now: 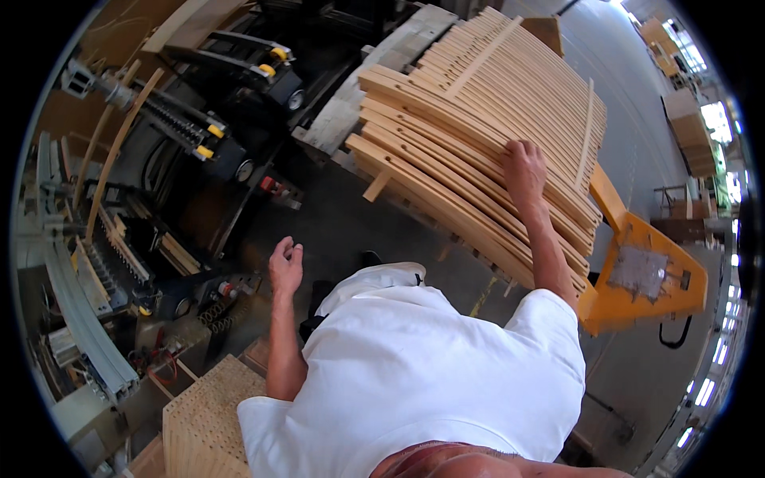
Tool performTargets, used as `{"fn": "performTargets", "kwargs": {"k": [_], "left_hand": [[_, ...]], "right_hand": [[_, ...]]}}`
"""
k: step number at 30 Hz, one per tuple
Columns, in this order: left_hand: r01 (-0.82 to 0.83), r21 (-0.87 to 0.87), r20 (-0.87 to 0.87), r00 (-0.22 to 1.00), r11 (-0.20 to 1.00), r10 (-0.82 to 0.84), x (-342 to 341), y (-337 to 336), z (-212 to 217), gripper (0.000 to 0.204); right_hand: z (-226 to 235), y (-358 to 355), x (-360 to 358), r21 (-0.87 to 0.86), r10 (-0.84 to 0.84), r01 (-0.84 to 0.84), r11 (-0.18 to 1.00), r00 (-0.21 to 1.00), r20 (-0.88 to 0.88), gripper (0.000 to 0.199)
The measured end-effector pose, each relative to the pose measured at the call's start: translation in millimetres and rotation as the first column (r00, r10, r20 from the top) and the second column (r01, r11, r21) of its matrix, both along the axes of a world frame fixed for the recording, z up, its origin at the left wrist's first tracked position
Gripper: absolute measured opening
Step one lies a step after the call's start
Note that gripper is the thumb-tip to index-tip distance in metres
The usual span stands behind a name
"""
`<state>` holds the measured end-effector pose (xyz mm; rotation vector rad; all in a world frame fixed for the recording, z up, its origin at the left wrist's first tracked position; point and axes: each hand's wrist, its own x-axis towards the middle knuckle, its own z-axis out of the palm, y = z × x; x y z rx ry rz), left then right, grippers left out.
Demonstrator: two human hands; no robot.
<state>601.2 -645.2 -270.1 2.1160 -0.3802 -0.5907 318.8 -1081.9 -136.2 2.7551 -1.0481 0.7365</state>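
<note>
A large stack of light wooden slats (470, 151), several with small drilled holes, lies ahead of me to the right. My right hand (524, 166) reaches onto it, with curled fingers closed on one of the slats near the edge of the top layer. Two thin cross strips (484, 58) lie over the top slats. My left hand (285, 267) hangs in the air to the left, away from the stack. Its fingers are loosely bent and apart, with nothing in them.
A yellow pallet jack (645, 275) stands right of the stack. Machinery with yellow-capped parts (211, 139) fills the left side, with a bent wooden strip (119, 151) on it. A block of stacked wooden pieces with holes (209, 414) is at lower left. Cardboard boxes (687, 131) stand far right.
</note>
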Motion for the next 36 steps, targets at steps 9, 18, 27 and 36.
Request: {"fn": "performTargets", "kwargs": {"k": [9, 18, 27, 36], "left_hand": [[-0.127, 0.042, 0.089, 0.988, 0.991, 0.123, 96.4, 61.5, -25.8, 0.039], [-0.221, -0.004, 0.725, 0.672, 0.975, 0.155, 407.7, 111.4, 45.4, 0.034], [-0.451, 0.530, 0.650, 0.760, 0.718, -0.002, 652.9, 134.7, 104.9, 0.074], [-0.178, 0.290, 0.647, 0.761, 0.940, -0.056, 517.9, 128.9, 98.8, 0.032]], "right_hand": [[32.2, 18.1, 24.5, 0.041, -0.084, 0.101, 0.994, 0.948, -0.308, 0.021], [77.5, 84.3, 94.5, -0.022, 0.029, -0.033, 0.999, 0.986, -0.163, 0.031], [146.7, 209.0, 268.0, 0.450, 0.123, -0.123, 0.884, 0.992, 0.030, 0.041], [102.4, 259.3, 482.0, 0.493, 0.543, -0.598, 0.632, 0.796, 0.268, 0.033]]}}
